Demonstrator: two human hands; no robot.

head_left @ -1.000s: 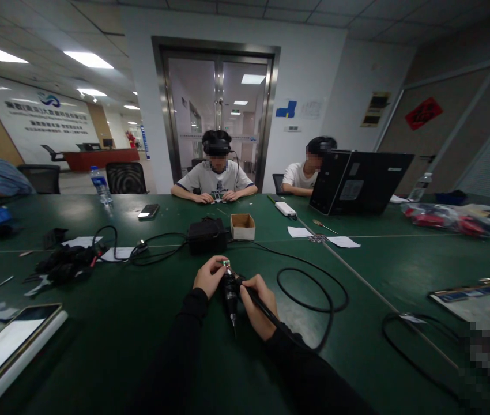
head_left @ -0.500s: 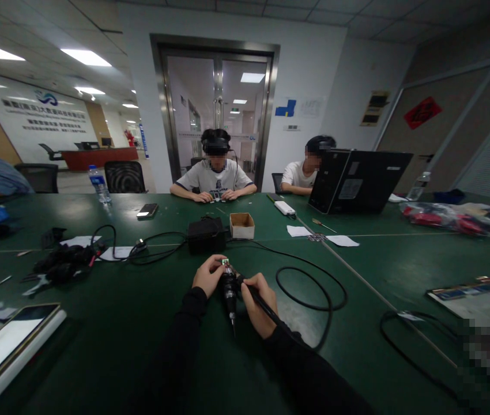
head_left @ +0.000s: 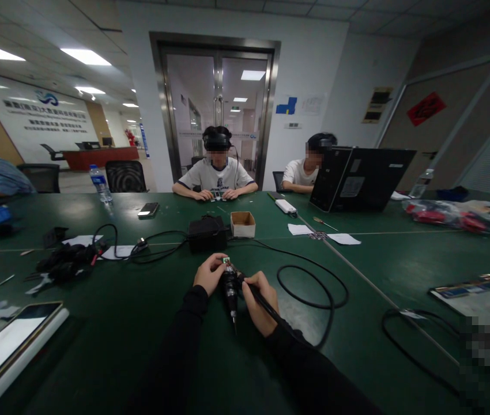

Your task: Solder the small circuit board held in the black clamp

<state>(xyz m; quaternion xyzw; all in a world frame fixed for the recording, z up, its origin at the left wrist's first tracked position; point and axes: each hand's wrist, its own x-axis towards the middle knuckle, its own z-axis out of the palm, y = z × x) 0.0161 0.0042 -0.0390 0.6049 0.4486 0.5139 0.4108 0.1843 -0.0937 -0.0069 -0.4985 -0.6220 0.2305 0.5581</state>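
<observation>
My left hand is closed in a pinch at the edge of a small green circuit board. Fingers of my right hand wrap round a black pen-like corded tool, whose cable runs back along my forearm. Its front end points up and left toward the board; whether it touches the board is too small to tell. Between both hands is a black tool with a metal collar and a thin pointed tip, the tip toward me. Its far end lies close to the board.
Beyond my hands are a black power box and a small open cardboard box. A black cable loops on the right. Phones, tangled cables and paper lie left. Two people sit opposite, one behind a black laptop.
My hands, the board and the tools keep almost the same places. The whole view has shifted very slightly.
</observation>
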